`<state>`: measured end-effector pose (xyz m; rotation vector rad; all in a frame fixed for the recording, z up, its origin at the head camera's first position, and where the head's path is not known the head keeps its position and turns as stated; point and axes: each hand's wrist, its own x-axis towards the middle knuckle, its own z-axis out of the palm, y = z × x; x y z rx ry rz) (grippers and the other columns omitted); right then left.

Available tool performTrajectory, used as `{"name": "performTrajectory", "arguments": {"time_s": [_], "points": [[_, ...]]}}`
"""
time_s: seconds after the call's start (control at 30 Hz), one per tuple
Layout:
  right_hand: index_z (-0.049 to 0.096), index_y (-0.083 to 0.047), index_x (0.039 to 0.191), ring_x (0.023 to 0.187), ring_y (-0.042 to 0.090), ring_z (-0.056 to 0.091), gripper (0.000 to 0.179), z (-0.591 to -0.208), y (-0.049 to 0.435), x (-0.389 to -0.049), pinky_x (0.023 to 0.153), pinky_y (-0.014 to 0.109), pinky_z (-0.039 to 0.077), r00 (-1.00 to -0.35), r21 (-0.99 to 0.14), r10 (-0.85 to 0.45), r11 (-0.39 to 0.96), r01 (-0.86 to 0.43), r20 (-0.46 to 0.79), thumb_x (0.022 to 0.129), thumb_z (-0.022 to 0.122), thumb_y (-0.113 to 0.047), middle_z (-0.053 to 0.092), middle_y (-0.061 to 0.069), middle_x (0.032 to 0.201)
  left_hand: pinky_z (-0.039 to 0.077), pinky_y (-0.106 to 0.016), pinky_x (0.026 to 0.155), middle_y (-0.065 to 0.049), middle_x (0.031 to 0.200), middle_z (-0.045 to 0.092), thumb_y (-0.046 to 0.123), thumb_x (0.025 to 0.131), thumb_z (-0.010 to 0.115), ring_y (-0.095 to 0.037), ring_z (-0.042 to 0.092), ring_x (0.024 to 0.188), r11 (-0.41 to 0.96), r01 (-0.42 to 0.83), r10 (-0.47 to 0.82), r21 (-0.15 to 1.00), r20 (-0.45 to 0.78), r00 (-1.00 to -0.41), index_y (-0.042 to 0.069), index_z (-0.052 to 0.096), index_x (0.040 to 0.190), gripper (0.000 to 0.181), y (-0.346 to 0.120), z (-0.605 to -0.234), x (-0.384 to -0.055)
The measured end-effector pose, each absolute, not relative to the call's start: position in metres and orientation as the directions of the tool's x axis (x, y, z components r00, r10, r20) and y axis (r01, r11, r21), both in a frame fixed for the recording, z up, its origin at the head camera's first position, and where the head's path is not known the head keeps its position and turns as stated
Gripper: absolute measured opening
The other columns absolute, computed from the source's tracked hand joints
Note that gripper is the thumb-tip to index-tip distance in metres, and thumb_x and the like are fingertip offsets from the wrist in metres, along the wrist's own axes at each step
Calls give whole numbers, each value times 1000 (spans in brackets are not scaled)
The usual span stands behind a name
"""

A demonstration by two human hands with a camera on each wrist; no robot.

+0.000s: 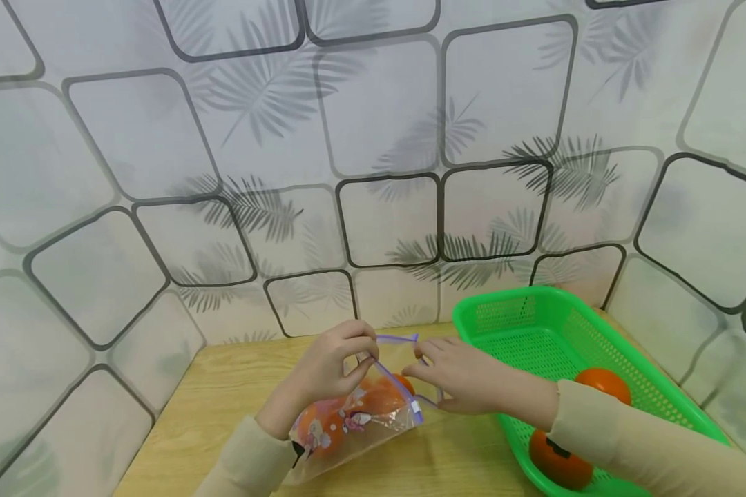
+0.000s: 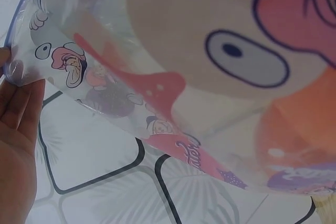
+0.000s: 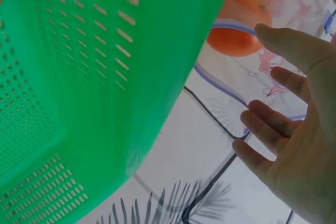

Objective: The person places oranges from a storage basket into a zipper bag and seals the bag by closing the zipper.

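Observation:
A clear zip bag (image 1: 373, 452) with printed cartoon figures and a purple zip edge lies on the wooden table, its mouth spread apart. Several round orange-red fruits (image 1: 320, 428) show inside it. My left hand (image 1: 338, 362) pinches the bag's rim between thumb and fingers; the left wrist view has those fingers (image 2: 21, 103) at the purple edge. At the other side of the mouth is my right hand (image 1: 466, 376), fingers spread and holding no fruit. In the right wrist view its fingertips (image 3: 252, 153) overlap the bag's opening.
A green perforated plastic basket (image 1: 503, 304) stands to the right of the bag, under my right forearm. Inside it lie orange-red fruits, one farther back (image 1: 606, 383) and one nearer (image 1: 559, 473). Patterned wall covering (image 1: 385, 221) rises behind the wooden table (image 1: 224, 393).

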<state>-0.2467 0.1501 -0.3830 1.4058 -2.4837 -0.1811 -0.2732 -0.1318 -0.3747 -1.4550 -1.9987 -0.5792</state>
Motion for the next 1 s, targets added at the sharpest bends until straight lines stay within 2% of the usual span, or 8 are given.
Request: {"name": "performTrajectory", "arguments": {"time_s": [0.2,0.5,0.63,1.0], "points": [[62,-23,133,110,22,61,66,-383,156,-245,98,43,57,-488,257,-854,520,-814,182,77,95,-36,59,4,125,56,-22,79,0,97,67,-3,82,79,-13,63,88,323,946,694,-5,682,-233,14,69,88,20,-132,-377,-274],[61,-25,136,114,24,63,70,-383,163,-246,94,44,57,-525,284,-841,539,-793,130,76,95,-38,59,5,129,57,-23,79,0,97,67,-1,83,78,-13,64,89,346,937,696,38,660,-284,14,70,87,18,-132,-378,-272],[60,-24,139,118,26,63,72,-384,166,-246,97,46,57,-546,293,-831,552,-781,110,77,94,-41,59,7,132,57,-24,80,0,97,67,0,84,78,-14,64,89,357,933,696,45,654,-298,15,70,87,17,-132,-378,-271],[60,-23,137,118,28,62,72,-382,178,-244,92,47,57,-584,268,-805,588,-763,101,77,94,-40,59,10,133,57,-24,80,1,96,67,-3,81,78,-13,64,88,325,946,691,1,683,-238,14,69,86,20,-132,-382,-275]]}}
